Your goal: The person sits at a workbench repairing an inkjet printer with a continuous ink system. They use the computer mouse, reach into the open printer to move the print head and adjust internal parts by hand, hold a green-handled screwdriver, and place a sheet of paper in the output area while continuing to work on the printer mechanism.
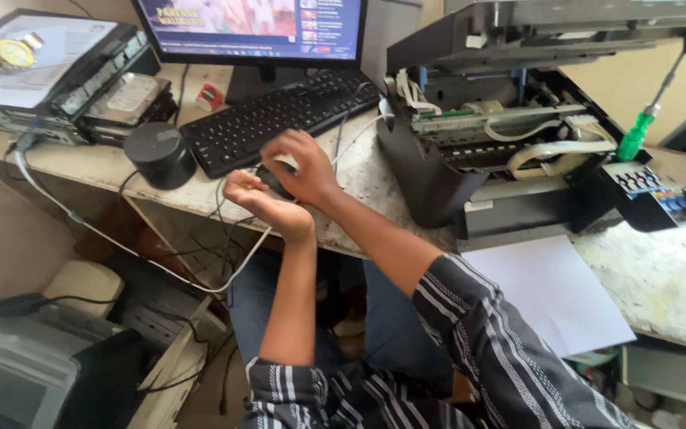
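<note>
My right hand (302,165) reaches across to the front edge of the stone desk (375,187) and lies arched over a small black mouse (274,184), just in front of the black keyboard (279,119). My left hand (257,199) is raised beside it, wrist bent, fingers curled; whether it grips anything is hidden. It touches the right hand's wrist area. Thin cables (236,238) hang off the desk edge under both hands. Both forearms are bare and come out of striped sleeves.
An opened black printer (502,151) with exposed ribbon cables stands to the right, with an ink tank block (657,195) and a green-handled screwdriver (635,135). White paper (549,290) lies in front. A black cylinder (160,155), a monitor (256,28) and stacked devices (41,71) stand at the left.
</note>
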